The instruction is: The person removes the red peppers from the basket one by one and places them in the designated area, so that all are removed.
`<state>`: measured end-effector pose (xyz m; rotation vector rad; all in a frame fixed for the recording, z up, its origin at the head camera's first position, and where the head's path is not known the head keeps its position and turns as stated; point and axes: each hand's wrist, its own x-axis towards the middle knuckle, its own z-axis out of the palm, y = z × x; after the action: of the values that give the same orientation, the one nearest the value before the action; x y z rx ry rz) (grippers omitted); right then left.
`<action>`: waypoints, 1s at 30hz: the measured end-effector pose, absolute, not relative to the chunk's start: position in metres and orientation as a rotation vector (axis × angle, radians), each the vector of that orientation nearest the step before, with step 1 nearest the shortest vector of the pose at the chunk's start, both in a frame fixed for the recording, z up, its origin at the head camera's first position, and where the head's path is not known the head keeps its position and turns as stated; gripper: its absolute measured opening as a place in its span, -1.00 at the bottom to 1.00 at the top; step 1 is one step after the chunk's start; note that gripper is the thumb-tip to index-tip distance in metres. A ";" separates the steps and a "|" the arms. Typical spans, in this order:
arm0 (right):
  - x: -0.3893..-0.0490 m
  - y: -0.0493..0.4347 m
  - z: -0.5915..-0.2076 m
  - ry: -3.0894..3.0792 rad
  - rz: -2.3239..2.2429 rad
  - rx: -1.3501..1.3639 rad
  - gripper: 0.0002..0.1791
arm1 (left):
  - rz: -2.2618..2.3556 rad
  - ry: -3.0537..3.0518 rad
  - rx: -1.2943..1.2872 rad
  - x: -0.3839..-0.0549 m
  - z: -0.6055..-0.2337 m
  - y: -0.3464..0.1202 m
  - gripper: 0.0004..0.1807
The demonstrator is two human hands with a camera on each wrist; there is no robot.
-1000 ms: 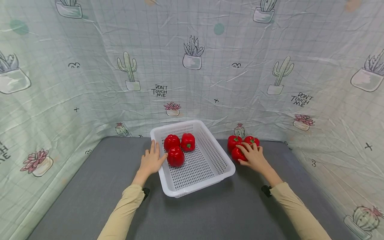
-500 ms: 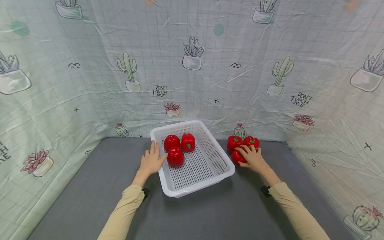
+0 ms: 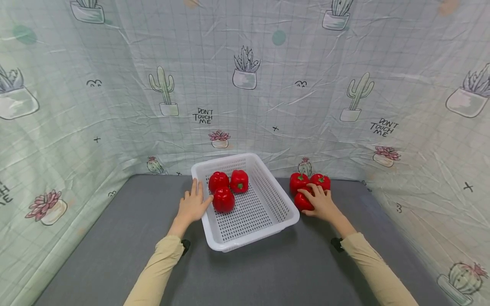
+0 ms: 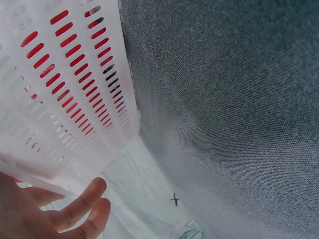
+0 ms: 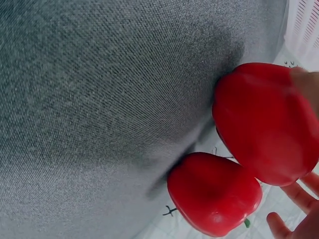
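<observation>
In the head view a white slotted plastic basket (image 3: 260,234) holds three red bell peppers (image 3: 223,200) in its left and far part. My left hand (image 3: 192,206) rests on the basket's left rim with fingers extended; the left wrist view shows its fingers (image 4: 82,204) by the rim. To the right of the basket my right hand (image 3: 323,205) grips a red bell pepper (image 3: 301,201) from above, thumb and fingers on opposite sides. That pepper (image 5: 264,122) looks large in the right wrist view. Two more bell peppers (image 3: 298,182) lie just behind it, green stems showing.
Everything stands on a dark grey cloth-covered table (image 3: 252,276). A pale curtain (image 3: 268,102) with cactus prints hangs behind and along both sides. The basket's right wall is close to the gripped pepper.
My right hand has shifted slightly left and toward me, its fingers settling round the nearest pepper, which has moved slightly nearer. The left hand and basket have stayed put.
</observation>
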<state>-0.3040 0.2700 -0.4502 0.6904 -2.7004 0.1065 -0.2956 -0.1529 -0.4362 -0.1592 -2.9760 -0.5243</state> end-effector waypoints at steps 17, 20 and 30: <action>-0.307 0.265 -0.458 -2.640 0.078 0.740 -0.19 | -0.527 -2.956 -0.165 -0.296 -0.438 -0.153 -0.18; -0.307 0.266 -0.458 -2.628 0.060 0.731 -0.20 | -0.527 -2.957 -0.162 -0.296 -0.438 -0.153 -0.17; -0.306 0.268 -0.454 -2.701 0.073 0.701 -0.19 | -0.517 -2.952 -0.163 -0.296 -0.439 -0.153 -0.18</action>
<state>-0.3059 0.2679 -0.4545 0.7008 -2.7009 0.0735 -0.2957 -0.1528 -0.4389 -0.1628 -2.9523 -0.5167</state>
